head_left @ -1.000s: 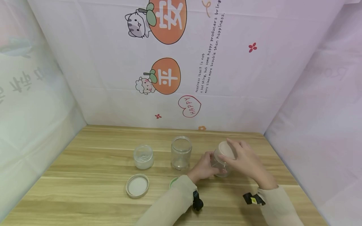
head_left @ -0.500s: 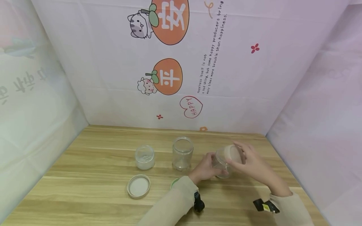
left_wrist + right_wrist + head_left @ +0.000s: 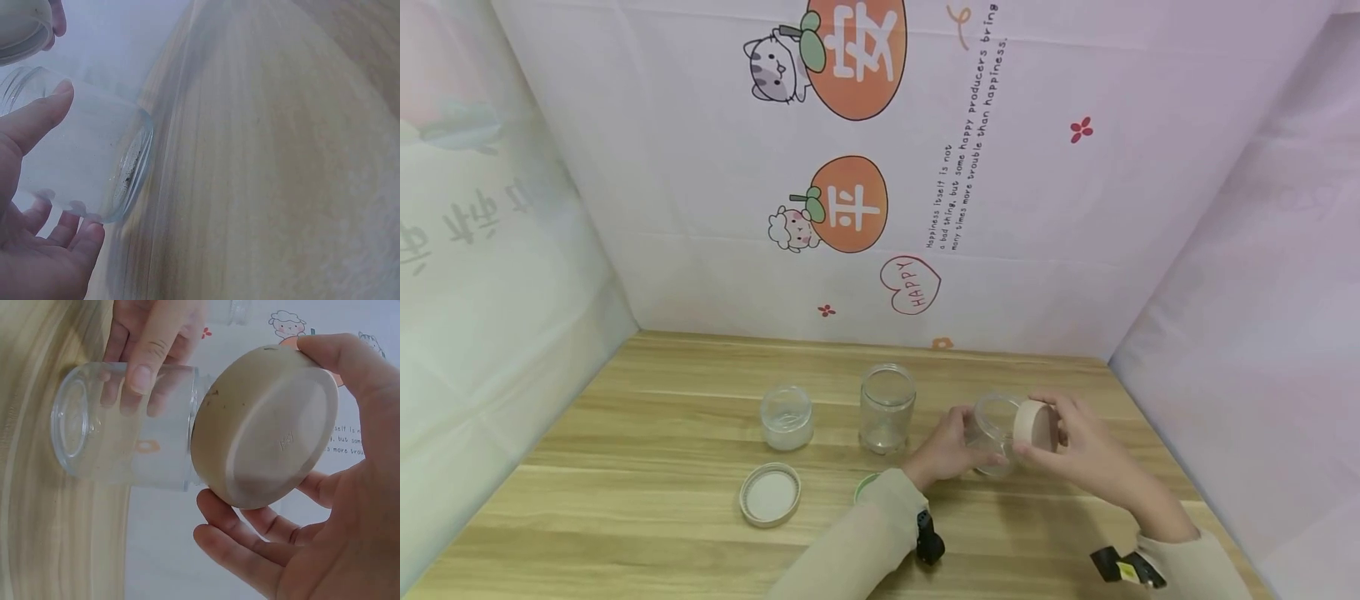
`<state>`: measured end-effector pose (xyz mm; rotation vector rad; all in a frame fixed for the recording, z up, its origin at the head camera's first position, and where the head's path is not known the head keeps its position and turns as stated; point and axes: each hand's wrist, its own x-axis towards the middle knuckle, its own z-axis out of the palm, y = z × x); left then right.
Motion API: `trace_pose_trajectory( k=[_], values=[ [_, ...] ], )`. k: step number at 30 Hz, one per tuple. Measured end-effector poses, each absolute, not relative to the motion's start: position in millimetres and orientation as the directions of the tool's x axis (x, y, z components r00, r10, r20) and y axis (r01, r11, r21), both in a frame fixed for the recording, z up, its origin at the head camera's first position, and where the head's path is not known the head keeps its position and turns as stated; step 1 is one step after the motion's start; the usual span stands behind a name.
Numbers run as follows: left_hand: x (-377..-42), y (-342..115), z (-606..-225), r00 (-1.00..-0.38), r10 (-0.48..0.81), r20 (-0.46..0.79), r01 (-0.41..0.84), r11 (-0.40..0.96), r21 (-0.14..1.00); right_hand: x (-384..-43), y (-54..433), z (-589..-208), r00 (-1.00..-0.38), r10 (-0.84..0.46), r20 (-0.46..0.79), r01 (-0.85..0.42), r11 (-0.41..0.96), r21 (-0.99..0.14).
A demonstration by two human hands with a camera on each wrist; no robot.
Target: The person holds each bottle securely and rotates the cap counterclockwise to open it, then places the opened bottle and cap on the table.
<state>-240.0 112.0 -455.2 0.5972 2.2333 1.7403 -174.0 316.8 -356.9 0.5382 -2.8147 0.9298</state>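
Note:
On the right of the table, my left hand (image 3: 949, 450) grips a clear jar (image 3: 81, 144) round its side, thumb on one face and fingers on the other. The jar's mouth is uncovered in the head view. My right hand (image 3: 1086, 454) pinches a cream lid (image 3: 269, 425) by its rim, between the thumb and fingers. Tilted on edge, the lid is off the jar, just right of its mouth. In the left wrist view the hollow underside of the lid (image 3: 22, 28) shows.
A taller open jar (image 3: 887, 410) stands left of my left hand, and a short open jar (image 3: 786, 418) further left. In front lies a pale lid (image 3: 771, 494), inside up. A green-rimmed lid (image 3: 865, 483) is partly hidden by my left sleeve. Printed cloth walls (image 3: 1015, 300) enclose the table.
My right hand has lifted the lid off the jar, moving it right and tipping it on edge. The left hand still holds the jar in place. The head view has shifted slightly.

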Motion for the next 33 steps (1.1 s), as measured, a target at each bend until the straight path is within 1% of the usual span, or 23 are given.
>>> trace_pose_trajectory(
  k=[5, 14, 20, 24, 27, 33],
  values=[
    [-241.6, 113.7, -458.0, -0.891, 0.452, 0.040, 0.160, 0.230, 0.960, -168.5, 319.5, -358.3, -0.922, -0.306, 0.239, -0.388, 0.736, -0.555],
    [-242.4, 114.2, -458.3, -0.885, 0.463, 0.052, 0.182, 0.240, 0.953, -153.3, 325.4, -363.1, -0.931, -0.324, 0.171, -0.361, 0.732, -0.578],
    [-241.8, 113.6, -457.9, -0.885, 0.462, 0.050, 0.179, 0.241, 0.954, -145.4, 330.1, -371.6, -0.942, -0.324, 0.090, -0.317, 0.769, -0.555],
    [-241.9, 113.8, -458.9, -0.893, 0.447, 0.044, 0.173, 0.253, 0.952, -143.7, 332.6, -383.5, -0.924, -0.375, 0.076, -0.357, 0.771, -0.528],
    [-242.2, 114.3, -460.6, -0.899, 0.436, 0.035, 0.164, 0.261, 0.951, -143.1, 334.5, -393.6, -0.897, -0.432, 0.097, -0.417, 0.749, -0.515],
    [-243.7, 115.0, -463.6, -0.900, 0.433, 0.046, 0.169, 0.250, 0.953, -143.2, 336.6, -410.5, -0.889, -0.445, 0.105, -0.427, 0.727, -0.538]
  ],
)
